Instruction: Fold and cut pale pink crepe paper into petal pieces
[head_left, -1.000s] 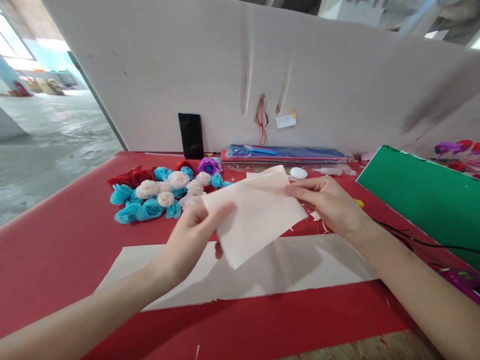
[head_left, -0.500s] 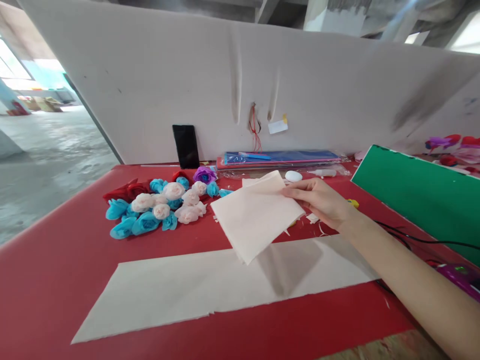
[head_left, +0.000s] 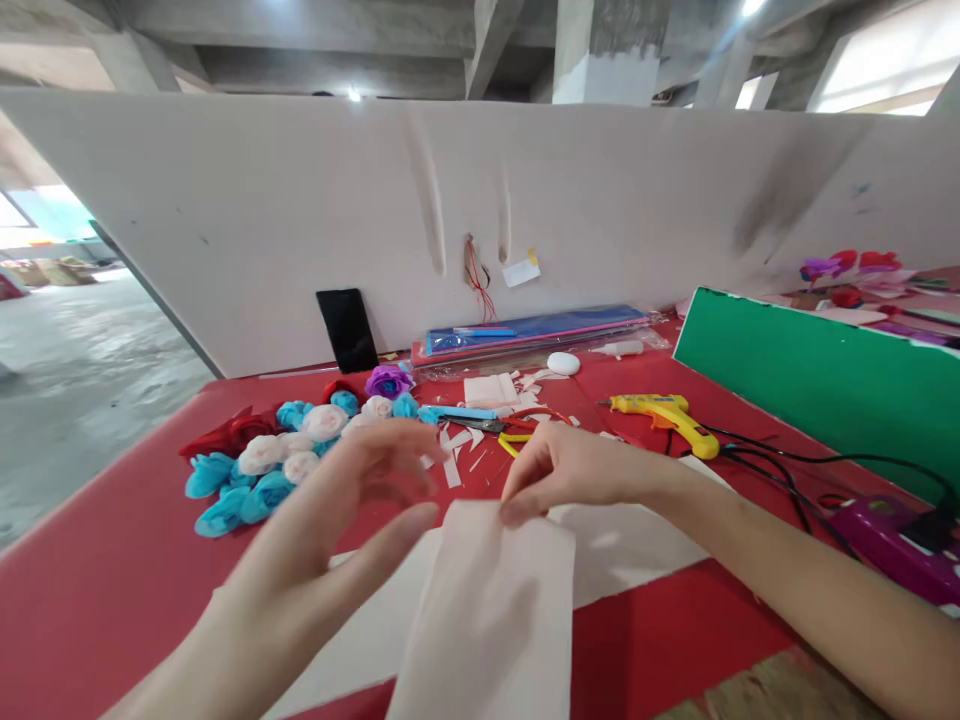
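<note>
My right hand (head_left: pixel 559 472) pinches the upper edge of a folded piece of pale pink paper (head_left: pixel 487 610), which hangs down toward me and runs out of the bottom of the view. Left of the paper, my left hand (head_left: pixel 349 510) is raised with thumb and fingers apart, holding nothing and slightly blurred. Beneath both lies a long pale paper strip (head_left: pixel 630 545) on the red table, partly covered by the folded paper and my arms. Just beyond my right hand are scissors (head_left: pixel 487 424) with red and yellow handles, partly hidden, among small paper scraps (head_left: pixel 452 465).
Blue, white, red and purple paper flowers (head_left: pixel 270 470) lie at the left. A yellow glue gun (head_left: pixel 667 415) and its cord are at the right, near a purple power strip (head_left: pixel 892 545) and a green board (head_left: pixel 810 380). A black phone (head_left: pixel 347 330) leans on the back panel.
My right hand has brought the paper nearer to me, and it now hangs lengthwise. My left hand let go, left the view, and is back, open. The scissors and glue gun have come into sight.
</note>
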